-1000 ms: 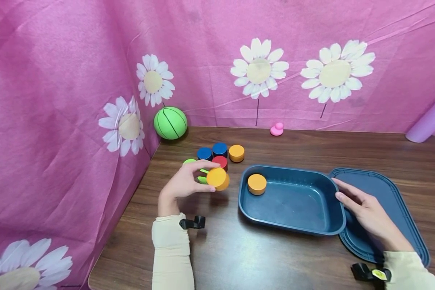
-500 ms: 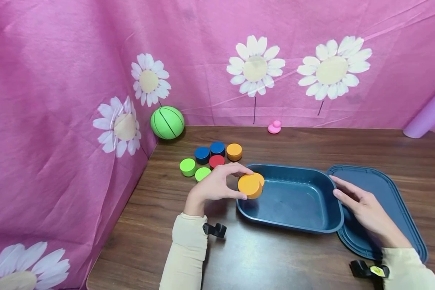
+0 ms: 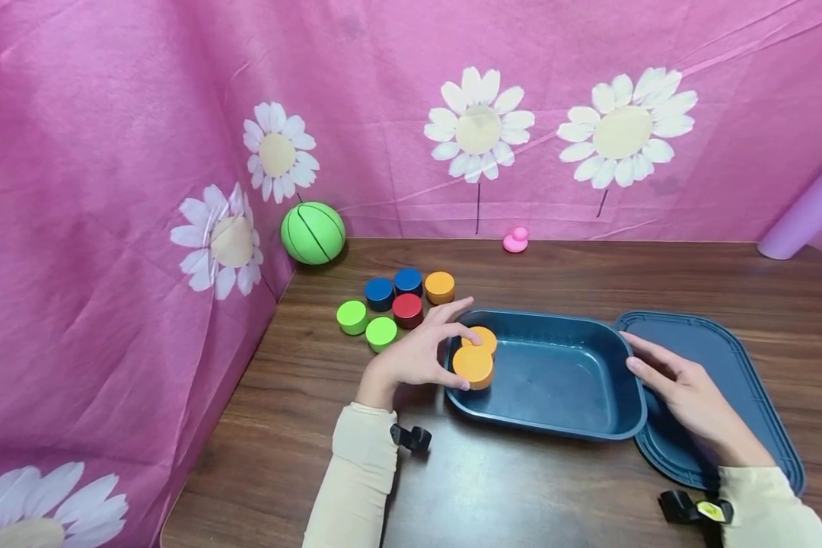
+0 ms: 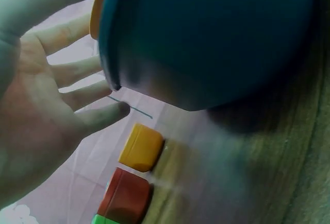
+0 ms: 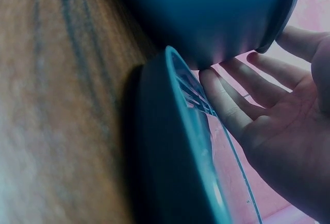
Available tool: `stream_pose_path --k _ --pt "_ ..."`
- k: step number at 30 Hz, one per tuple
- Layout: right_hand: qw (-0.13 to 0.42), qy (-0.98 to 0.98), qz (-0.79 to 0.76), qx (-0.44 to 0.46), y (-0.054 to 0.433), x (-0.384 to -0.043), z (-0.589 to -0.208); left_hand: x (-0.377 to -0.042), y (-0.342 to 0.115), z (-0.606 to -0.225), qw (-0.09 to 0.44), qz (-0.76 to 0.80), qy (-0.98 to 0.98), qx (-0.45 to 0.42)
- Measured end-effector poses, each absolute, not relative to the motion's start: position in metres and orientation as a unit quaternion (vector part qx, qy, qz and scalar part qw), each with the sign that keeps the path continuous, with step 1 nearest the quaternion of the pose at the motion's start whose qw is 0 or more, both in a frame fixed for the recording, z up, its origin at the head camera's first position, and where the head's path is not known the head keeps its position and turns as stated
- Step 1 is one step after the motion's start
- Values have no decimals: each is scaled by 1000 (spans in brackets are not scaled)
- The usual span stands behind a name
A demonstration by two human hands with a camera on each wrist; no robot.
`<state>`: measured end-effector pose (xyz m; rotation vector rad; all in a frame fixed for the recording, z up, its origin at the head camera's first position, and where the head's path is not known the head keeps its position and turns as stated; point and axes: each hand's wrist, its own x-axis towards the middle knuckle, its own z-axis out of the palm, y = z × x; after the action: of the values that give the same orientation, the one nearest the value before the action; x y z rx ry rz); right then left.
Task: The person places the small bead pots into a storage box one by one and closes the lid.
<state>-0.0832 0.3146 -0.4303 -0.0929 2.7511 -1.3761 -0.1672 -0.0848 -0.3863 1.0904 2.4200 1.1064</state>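
In the head view, my left hand (image 3: 426, 352) pinches an orange disc (image 3: 473, 368) between thumb and index finger, inside the left end of a dark blue plastic box (image 3: 555, 434). Another orange disc (image 3: 481, 336) lies in the box just behind the held one, partly covered by the index finger. The left wrist view shows the palm and spread fingers beside the box wall (image 4: 206, 44), with the disc mostly hidden. At the opposite end, my right hand (image 3: 688, 399) rests its fairly straight thumb and fingers against the box's outer edge.
Outside the box, left of it, lie an orange disc (image 3: 440, 288), a red disc (image 3: 407, 310), two blue ones and two green ones. The dark blue lid (image 3: 740, 380) lies under the right hand. Further back are a green ball (image 3: 313, 233), a pink duck (image 3: 516, 240) and a purple bottle (image 3: 803, 213).
My left hand has carried the orange disc rightward from beside the loose discs and lowered it into the box's left end. The right hand stays at the box edge.
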Motion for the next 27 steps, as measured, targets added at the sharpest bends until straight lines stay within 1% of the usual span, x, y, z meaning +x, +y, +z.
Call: stream_pose_path --k 3,12,21,27 --pt "34 894 -445 -29 314 -83 -431 -166 -83 -387 145 374 837 373" --pt "41 892 -449 -23 314 -83 -430 -169 -81 -394 159 385 834 363" --pt "48 895 -444 -21 315 -85 -430 -168 -79 -395 196 366 844 340" --pt "54 893 -446 -16 315 -84 -432 -168 -76 -397 200 364 845 336"
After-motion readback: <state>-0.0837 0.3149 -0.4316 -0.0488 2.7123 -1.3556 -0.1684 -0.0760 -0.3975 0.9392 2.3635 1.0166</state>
